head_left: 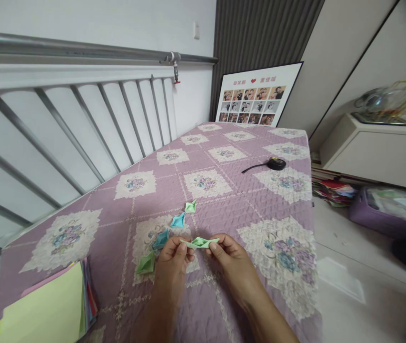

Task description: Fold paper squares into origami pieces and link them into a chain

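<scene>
Between my two hands a light green folded paper boat (pixel 200 243) is held up over the table. My left hand (pixel 174 255) pinches its left tip between thumb and fingers. The right tip is pinched by my right hand (pixel 227 252). Behind and left of my left hand stands a slanting row of small paper boats: a green one (pixel 146 263) nearest me, a blue one (pixel 160 238) partly hidden by my left hand, a brighter blue one (pixel 178 220), and a light green one (pixel 190 206) farthest away.
A stack of coloured paper (pixel 44 305), yellow on top, lies at the near left. Toward the far right sits a black tape measure (pixel 276 164) with a strap. A quilted purple floral cloth (pixel 167 186) covers the table. A radiator (pixel 92 114) runs along the left; a photo board (pixel 256 88) leans behind.
</scene>
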Action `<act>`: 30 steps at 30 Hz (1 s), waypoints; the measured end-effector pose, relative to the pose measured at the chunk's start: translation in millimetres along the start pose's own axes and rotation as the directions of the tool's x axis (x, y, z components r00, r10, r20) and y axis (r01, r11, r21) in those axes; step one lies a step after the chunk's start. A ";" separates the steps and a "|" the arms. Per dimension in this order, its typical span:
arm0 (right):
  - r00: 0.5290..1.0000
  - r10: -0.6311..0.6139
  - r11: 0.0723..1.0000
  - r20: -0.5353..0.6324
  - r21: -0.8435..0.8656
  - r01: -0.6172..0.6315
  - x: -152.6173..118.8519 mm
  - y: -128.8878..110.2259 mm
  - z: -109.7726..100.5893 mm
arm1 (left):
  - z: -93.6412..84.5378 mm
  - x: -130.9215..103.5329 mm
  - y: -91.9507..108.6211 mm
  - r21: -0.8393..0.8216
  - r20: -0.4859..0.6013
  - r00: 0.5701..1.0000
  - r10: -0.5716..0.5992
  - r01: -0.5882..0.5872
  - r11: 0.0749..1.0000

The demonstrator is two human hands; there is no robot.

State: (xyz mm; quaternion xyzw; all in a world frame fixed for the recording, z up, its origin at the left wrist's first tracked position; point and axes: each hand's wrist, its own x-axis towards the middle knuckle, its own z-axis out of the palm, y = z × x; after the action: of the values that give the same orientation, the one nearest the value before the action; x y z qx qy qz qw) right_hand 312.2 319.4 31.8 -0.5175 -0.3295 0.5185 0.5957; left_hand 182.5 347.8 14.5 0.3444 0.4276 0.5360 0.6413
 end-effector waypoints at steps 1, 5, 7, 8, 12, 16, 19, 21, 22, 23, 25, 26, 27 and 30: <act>1.000 -0.005 1.000 0.001 0.011 0.005 -0.5 1.0 0.4 | 1.9 -1.2 1.0 -0.064 0.035 0.999 -0.005 0.008 0.998; 0.998 -0.052 0.998 0.046 -0.037 0.054 -1.1 4.7 -0.8 | 3.6 -2.3 0.0 -0.247 0.103 0.995 -0.002 0.027 0.969; 0.994 -0.085 0.991 0.065 -0.101 0.091 -0.1 4.9 -3.0 | 0.6 -0.6 -2.8 -0.198 0.085 0.996 0.009 0.008 0.980; 0.992 -0.102 0.984 0.069 -0.139 0.111 0.5 4.5 -4.1 | -1.6 0.6 -4.4 -0.144 0.079 0.997 0.016 -0.005 0.990; 0.985 -0.163 0.937 0.053 -0.305 0.172 1.9 0.2 -7.0 | -10.5 5.6 -10.4 0.075 0.078 0.996 0.036 -0.042 0.996; 0.981 -0.185 0.902 0.063 -0.385 0.195 0.4 -2.4 -5.3 | -15.3 10.5 -16.3 0.217 0.040 0.999 0.036 -0.044 0.975; 0.982 -0.177 0.904 0.066 -0.385 0.188 0.5 1.0 -4.3 | -15.9 12.1 -18.2 0.343 0.026 0.998 0.063 -0.068 0.937; 0.986 -0.158 0.921 0.056 -0.352 0.167 1.8 5.3 -5.0 | -14.6 11.0 -16.3 0.430 0.030 0.995 0.091 -0.095 0.898; 0.988 -0.148 0.930 0.046 -0.332 0.155 2.7 7.5 -5.6 | -13.4 9.9 -14.5 0.468 0.036 0.994 0.102 -0.107 0.877; 0.990 -0.137 0.939 0.034 -0.314 0.141 3.7 9.7 -6.3 | -11.9 8.5 -12.3 0.500 0.048 0.992 0.117 -0.125 0.857; 0.992 -0.124 0.948 0.005 -0.294 0.120 5.5 13.1 -7.5 | -8.3 5.6 -7.6 0.549 0.093 0.984 0.154 -0.179 0.816; 0.993 -0.120 0.949 -0.005 -0.294 0.113 6.2 14.3 -7.8 | -6.5 4.4 -5.5 0.566 0.119 0.978 0.173 -0.210 0.797; 0.993 -0.118 0.948 -0.015 -0.298 0.108 6.6 15.0 -8.0 | -4.7 3.4 -3.9 0.580 0.140 0.972 0.189 -0.235 0.780; 0.992 -0.120 0.941 -0.032 -0.321 0.103 6.6 15.7 -7.3 | -0.4 1.7 -1.6 0.592 0.121 0.974 0.191 -0.225 0.774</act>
State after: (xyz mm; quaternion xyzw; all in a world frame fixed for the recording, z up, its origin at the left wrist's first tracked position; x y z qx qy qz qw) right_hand 316.3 322.6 14.0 -0.6005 -0.4223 0.4105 0.5408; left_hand 182.9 349.2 12.6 0.5897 0.5173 0.4303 0.4466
